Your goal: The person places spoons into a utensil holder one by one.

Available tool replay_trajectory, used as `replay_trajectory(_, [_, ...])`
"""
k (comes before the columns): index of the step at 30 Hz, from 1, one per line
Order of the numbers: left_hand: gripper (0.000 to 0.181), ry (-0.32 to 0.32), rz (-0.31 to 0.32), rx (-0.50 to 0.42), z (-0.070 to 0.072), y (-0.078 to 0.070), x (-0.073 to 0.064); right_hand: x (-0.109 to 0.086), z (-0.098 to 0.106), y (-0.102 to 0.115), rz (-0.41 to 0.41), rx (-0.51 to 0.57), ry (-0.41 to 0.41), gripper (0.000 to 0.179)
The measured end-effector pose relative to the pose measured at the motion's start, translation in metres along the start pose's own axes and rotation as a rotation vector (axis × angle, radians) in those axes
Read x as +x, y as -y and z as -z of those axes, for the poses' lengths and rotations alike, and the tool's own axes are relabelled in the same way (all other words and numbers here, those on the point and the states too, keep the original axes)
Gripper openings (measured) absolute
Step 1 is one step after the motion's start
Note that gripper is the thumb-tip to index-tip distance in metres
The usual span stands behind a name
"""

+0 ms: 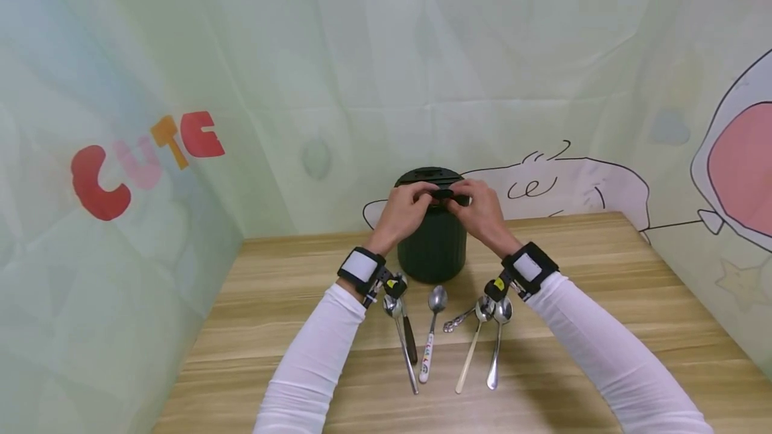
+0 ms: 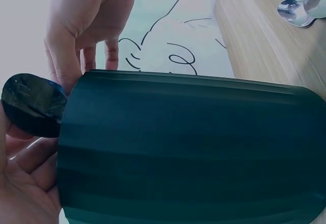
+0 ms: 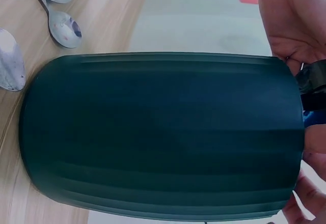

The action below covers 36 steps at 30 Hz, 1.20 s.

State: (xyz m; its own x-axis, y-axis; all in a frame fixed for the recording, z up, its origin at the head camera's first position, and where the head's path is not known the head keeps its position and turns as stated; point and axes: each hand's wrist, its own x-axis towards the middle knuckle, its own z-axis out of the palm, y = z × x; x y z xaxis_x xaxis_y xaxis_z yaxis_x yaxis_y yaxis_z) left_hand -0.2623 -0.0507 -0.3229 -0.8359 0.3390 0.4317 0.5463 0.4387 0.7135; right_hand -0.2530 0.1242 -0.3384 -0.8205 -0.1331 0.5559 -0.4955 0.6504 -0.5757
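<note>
A dark green ribbed canister (image 1: 431, 246) stands upright at the back of the table, its slotted lid (image 1: 429, 171) on top. Both hands meet at the front of its upper rim, around a black tab (image 1: 443, 193). My left hand (image 1: 405, 211) grips the tab from the left with thumb and fingers. From the other side my right hand (image 1: 482, 213) pinches it. In the left wrist view the tab (image 2: 34, 104) shows as a dark rounded piece jutting out past the rim. Part of the tab is hidden behind fingers in the right wrist view.
Several spoons lie on the wooden table (image 1: 289, 340) before the canister, among them one with a patterned white handle (image 1: 426, 357) and one with a cream handle (image 1: 468, 360). A printed cloth backdrop (image 1: 338, 112) hangs behind the table and at both sides.
</note>
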Motion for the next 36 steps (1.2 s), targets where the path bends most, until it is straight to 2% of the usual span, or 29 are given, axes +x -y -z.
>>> replay_trajectory(5, [0.025, -0.005, -0.011, 0.018, 0.001, -0.002, -0.002, -0.003, 0.005, 0.004, -0.002, -0.022, 0.056, 0.019])
replay_trajectory(10, [0.024, -0.016, -0.021, -0.019, 0.004, -0.002, -0.006, -0.008, 0.009, 0.009, 0.030, -0.008, 0.094, 0.020])
replay_trajectory(17, [0.026, -0.139, -0.076, -0.084, 0.014, -0.007, -0.015, -0.017, 0.017, 0.016, 0.131, 0.014, 0.108, 0.034])
replay_trajectory(22, [0.032, -0.198, -0.152, -0.079, 0.027, -0.016, -0.024, -0.026, 0.029, 0.028, 0.215, 0.041, 0.034, 0.055])
replay_trajectory(25, [0.037, -0.215, -0.216, -0.036, 0.035, -0.022, -0.033, -0.031, 0.040, 0.039, 0.264, 0.053, -0.019, 0.065])
replay_trajectory(28, [0.045, -0.207, -0.287, 0.043, 0.043, -0.030, -0.046, -0.037, 0.050, 0.052, 0.306, 0.049, -0.057, 0.074])
replay_trajectory(32, [0.063, -0.154, -0.376, 0.232, 0.050, -0.038, -0.068, -0.048, 0.057, 0.068, 0.354, 0.062, -0.086, 0.084])
replay_trajectory(36, [0.077, -0.104, -0.444, 0.419, 0.055, -0.039, -0.091, -0.060, 0.053, 0.082, 0.411, 0.108, -0.086, 0.090])
